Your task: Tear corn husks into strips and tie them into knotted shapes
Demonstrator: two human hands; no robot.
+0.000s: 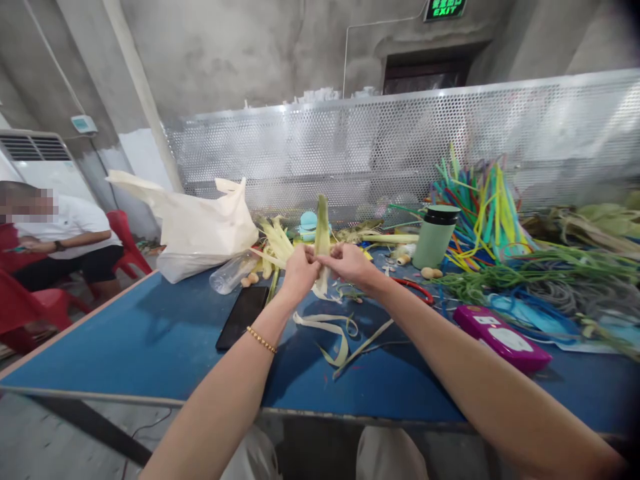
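My left hand [299, 272] and my right hand [351, 264] meet above the blue table [150, 340], both pinched on a pale green corn husk strip [322, 230] that stands upright between them. Its lower end hangs down behind my fingers. Loose husk strips [334, 333] lie curled on the table just below my hands. A black phone [243, 316] lies flat to the left of my left wrist.
A white bag [200, 223] and a clear plastic bottle [231, 272] lie at the back left. A green flask [435, 237], coloured straws [483, 207], more husks and a magenta case [503, 337] fill the right side. A seated person [60, 243] is at far left on red chairs.
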